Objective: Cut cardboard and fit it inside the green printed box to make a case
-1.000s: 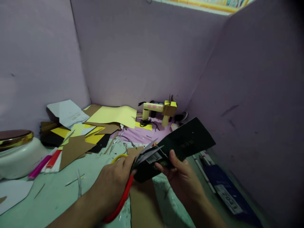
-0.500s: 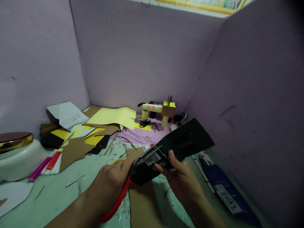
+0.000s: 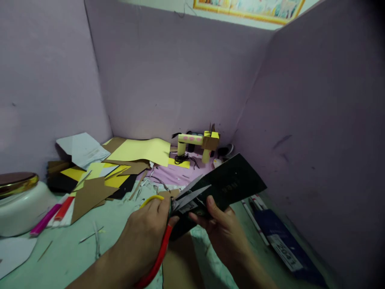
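Observation:
My left hand [image 3: 150, 230] is closed around scissors [image 3: 192, 198] with one red and one yellow handle. Their blades are parted and lie at the left part of a dark green card sheet [image 3: 240, 176], which bears a barcode near the blades. Gripping that sheet by its lower edge, my right hand [image 3: 224, 224] has its thumb on top and the fingers underneath. Below both hands a strip of brown cardboard [image 3: 182, 265] lies on the green table.
Yellow, brown and black paper pieces [image 3: 93, 192] pile up at the left, beside a white jar [image 3: 24, 204] with a gold-rimmed lid. A yellow paper animal figure [image 3: 191, 139] stands at the back. A blue pouch [image 3: 285, 245] and pens lie at the right.
The scissor blades have opened wider and show more over the card. My left hand has turned slightly, and the view has shifted a little.

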Action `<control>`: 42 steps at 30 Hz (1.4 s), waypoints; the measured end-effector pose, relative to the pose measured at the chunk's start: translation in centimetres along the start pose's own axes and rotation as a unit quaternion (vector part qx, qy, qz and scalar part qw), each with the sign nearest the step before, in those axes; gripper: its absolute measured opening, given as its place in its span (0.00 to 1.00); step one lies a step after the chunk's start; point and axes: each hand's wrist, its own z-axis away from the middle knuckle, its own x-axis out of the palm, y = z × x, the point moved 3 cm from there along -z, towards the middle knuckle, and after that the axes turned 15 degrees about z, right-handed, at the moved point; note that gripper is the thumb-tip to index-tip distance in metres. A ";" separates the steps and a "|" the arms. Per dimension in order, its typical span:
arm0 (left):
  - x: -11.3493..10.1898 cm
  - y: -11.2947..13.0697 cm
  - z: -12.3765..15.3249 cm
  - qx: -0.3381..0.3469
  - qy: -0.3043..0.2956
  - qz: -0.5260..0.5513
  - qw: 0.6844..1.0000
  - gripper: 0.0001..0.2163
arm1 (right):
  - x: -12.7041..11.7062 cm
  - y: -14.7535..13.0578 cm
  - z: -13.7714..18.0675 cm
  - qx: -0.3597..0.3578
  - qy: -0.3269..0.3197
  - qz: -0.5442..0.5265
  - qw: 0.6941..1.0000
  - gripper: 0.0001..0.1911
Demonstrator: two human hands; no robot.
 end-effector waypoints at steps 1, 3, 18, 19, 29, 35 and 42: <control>0.0 0.0 0.0 0.011 0.015 -0.012 1.000 0.07 | 0.0 0.0 0.0 -0.003 0.000 -0.001 1.000 0.16; 0.0 -0.1 0.1 0.032 0.041 -0.021 0.998 0.08 | -0.1 -0.1 0.1 -0.002 -0.003 -0.004 1.000 0.16; 0.8 -1.8 0.1 -0.027 -0.053 0.088 0.994 0.11 | -0.4 0.3 -0.3 0.033 0.011 0.049 0.998 0.19; 0.7 -1.9 0.1 -0.034 -0.059 0.097 0.993 0.12 | -0.6 0.3 -0.4 0.041 -0.003 0.075 0.996 0.18; 1.5 -1.2 1.2 -0.054 -0.118 0.153 0.980 0.12 | -1.7 -1.3 -1.4 -0.021 0.133 -0.047 0.990 0.18; 1.2 -0.6 0.7 -0.086 -0.090 0.154 0.980 0.11 | -1.3 -1.3 -1.1 -0.031 0.120 -0.078 0.989 0.20; 1.0 -0.2 0.6 -0.098 -0.115 0.145 0.978 0.12 | -2.4 -0.5 -1.1 -0.112 0.145 0.031 0.983 0.23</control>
